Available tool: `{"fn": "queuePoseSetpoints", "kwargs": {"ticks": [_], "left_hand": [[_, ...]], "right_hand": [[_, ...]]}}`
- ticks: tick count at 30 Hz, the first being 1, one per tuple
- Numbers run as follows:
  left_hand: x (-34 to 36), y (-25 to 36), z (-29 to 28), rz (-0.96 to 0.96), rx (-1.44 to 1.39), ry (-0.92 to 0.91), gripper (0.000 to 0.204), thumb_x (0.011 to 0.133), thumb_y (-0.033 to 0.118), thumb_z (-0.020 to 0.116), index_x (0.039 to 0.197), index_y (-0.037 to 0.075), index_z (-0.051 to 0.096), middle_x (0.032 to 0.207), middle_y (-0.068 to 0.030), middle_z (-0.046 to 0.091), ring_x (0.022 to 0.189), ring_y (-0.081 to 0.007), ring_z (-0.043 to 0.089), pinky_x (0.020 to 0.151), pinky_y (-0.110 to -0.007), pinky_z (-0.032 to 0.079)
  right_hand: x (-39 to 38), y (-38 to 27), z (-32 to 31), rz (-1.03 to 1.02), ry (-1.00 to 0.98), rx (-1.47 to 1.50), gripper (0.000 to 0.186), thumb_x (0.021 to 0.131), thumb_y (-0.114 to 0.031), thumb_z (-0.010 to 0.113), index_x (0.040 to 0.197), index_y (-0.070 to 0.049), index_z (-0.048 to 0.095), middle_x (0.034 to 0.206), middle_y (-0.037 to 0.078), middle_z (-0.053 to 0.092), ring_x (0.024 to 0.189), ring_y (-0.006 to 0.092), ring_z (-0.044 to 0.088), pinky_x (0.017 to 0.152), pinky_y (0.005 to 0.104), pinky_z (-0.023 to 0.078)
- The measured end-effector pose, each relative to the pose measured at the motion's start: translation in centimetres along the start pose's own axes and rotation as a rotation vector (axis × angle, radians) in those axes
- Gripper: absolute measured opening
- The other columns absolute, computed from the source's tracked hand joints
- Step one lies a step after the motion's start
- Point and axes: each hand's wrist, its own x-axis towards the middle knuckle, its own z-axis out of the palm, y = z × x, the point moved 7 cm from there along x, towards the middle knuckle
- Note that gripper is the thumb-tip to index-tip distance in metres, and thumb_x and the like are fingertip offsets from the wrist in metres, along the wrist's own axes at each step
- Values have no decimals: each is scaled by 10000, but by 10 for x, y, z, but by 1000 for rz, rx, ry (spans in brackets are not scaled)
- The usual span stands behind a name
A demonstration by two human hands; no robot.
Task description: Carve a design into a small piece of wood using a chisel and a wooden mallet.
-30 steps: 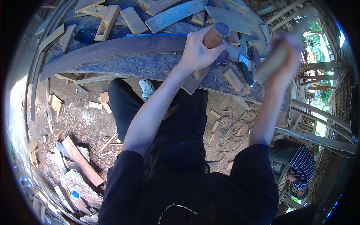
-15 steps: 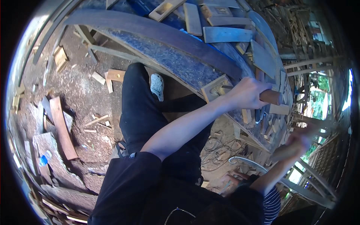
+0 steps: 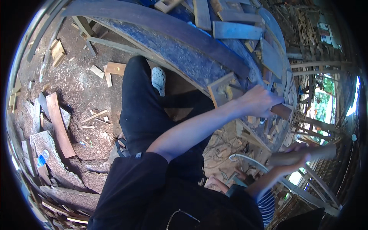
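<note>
My left hand is closed around a brown wooden handle-like piece, whose blunt end sticks out to the right of the fist. Its other end is hidden by the hand. Just left of this hand, at the bench edge, a squarish wooden block with a pale worked patch stands tilted. My right hand grips a thick, rounded length of wood, held in the air lower right and slightly blurred. A gap separates the two held pieces.
The blue-grey bench carries a long curved dark board and stacked wood offcuts. Lower right, another person in a striped garment sits close by. Wood scraps and a curved plank lie on the floor at left.
My right hand has swung slightly with its wooden piece, which now points right. My left hand has shifted a little down, its held piece tilting downward. The whole view has shifted slightly.
</note>
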Motion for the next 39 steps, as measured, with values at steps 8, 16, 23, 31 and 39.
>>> {"fn": "queuePoseSetpoints", "kwargs": {"ticks": [8,16,23,31,39], "left_hand": [[-12,5,27,45,78,-112,370,741,219,821,1059,94,679,813,-103,744,735,-342,747,649,-479,567],[-10,3,32,4,113,-152,312,735,206,825,998,74,724,865,-133,755,767,-326,754,683,-438,591],[8,-50,-67,-389,-558,387,91,868,108,770,859,51,699,695,13,649,549,-105,581,516,-306,479],[8,-65,-93,-464,-724,367,171,936,58,710,795,27,618,612,-8,577,462,-89,506,429,-267,387],[19,-43,-77,-495,-631,298,283,942,51,666,698,50,522,560,-8,494,448,-104,446,448,-284,358]], "right_hand": [[-34,11,32,-78,182,77,534,1007,-478,613,1241,0,563,751,42,543,558,149,506,522,286,443],[-69,40,22,203,305,197,598,1021,-518,596,1389,-61,483,962,100,577,675,159,539,557,273,423],[-130,125,74,924,148,628,569,1067,-554,535,1334,-52,518,1049,117,645,749,190,619,609,315,527],[-159,161,147,1038,-126,500,541,1096,-504,527,1327,-15,540,1096,135,675,776,165,644,599,308,527],[-147,173,164,995,-198,423,532,1090,-476,560,1278,22,555,1089,170,690,731,167,660,566,298,522]]}}
